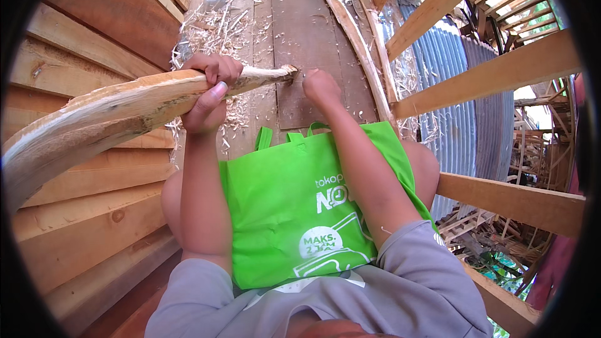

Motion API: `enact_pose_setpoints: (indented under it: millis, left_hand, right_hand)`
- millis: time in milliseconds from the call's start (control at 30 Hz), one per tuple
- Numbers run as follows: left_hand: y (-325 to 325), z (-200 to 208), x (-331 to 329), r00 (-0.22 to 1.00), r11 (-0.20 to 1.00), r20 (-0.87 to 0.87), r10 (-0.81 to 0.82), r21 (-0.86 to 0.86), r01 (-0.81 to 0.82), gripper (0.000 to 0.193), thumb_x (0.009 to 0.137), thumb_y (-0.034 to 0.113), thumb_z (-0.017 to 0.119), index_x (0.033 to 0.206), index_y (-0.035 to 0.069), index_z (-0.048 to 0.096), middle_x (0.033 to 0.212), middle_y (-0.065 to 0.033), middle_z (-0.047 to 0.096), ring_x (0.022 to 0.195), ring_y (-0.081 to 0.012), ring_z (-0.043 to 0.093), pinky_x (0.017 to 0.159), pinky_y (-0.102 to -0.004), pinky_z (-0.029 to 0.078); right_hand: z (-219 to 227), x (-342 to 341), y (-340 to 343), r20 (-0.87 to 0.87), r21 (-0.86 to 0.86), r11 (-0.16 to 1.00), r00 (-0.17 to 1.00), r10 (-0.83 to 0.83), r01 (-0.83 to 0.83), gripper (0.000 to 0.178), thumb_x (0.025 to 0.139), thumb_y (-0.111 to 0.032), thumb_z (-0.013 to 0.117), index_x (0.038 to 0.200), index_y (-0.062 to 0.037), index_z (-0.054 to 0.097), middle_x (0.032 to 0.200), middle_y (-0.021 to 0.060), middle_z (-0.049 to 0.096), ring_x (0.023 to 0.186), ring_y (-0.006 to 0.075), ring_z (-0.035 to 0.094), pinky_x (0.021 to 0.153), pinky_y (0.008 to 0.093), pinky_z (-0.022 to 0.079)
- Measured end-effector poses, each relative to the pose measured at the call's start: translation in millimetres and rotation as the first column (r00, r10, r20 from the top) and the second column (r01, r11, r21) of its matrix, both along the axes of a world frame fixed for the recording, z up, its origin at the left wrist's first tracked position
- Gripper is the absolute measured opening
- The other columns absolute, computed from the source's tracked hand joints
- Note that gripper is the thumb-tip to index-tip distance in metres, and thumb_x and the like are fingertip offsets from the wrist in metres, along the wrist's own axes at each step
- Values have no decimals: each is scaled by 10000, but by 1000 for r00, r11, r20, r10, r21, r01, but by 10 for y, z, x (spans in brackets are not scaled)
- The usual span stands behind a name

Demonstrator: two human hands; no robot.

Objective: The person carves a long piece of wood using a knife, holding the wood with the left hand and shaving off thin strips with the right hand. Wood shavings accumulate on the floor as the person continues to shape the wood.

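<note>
Wood shavings point(219, 31) lie scattered over the plank floor point(300, 25), and the person sits above them with a green bag point(288, 206) on the lap. The left hand point(210, 91) is wrapped tightly around a long curved piece of wood point(113, 116), fingers over the top and thumb underneath. This piece runs from the lower left of the picture up to its thin, rough tip, which rests on the floor boards just beside the right hand point(320, 86). The right hand is closed at the tip, but I cannot tell if it holds a small tool or only presses the wood, because the fingers are turned away from the camera.

I think the main danger is a slip. The tip sits on the floor only by a small point, so a strong push could make it slide on the loose shavings, and the right hand is very near. The rough, splintered edge could also hurt the left palm if the wood turns in the grip. The piece is long and heavy on the left side, so it may tip down toward the stacked boards point(87, 213).
</note>
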State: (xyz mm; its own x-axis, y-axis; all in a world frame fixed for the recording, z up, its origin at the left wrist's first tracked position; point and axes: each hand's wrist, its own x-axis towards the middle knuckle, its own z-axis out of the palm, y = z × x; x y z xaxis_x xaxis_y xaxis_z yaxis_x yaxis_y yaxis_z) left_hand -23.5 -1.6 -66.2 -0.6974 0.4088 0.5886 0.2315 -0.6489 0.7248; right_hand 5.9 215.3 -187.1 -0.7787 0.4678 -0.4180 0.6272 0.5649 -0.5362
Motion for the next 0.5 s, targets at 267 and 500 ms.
enact_pose_setpoints:
  millis: [267,500]
  left_hand:
    - [92,-18,25,994,994,34,103,19,-104,222,724,68,572,860,79,397,733,-34,377,693,-159,360,738,-338,357]
    - [11,-39,-3,997,998,37,62,2,-63,219,713,63,572,853,73,403,718,-32,385,684,-158,366,739,-341,371]
  right_hand:
    - [-172,-94,33,-33,42,997,998,-60,61,553,1002,-350,283,1122,16,679,1218,267,626,1166,452,574,1014,521,433]
    - [-71,-111,121,31,189,981,999,33,-38,547,1017,-375,302,1117,6,683,1202,237,647,1119,426,618,970,510,477]
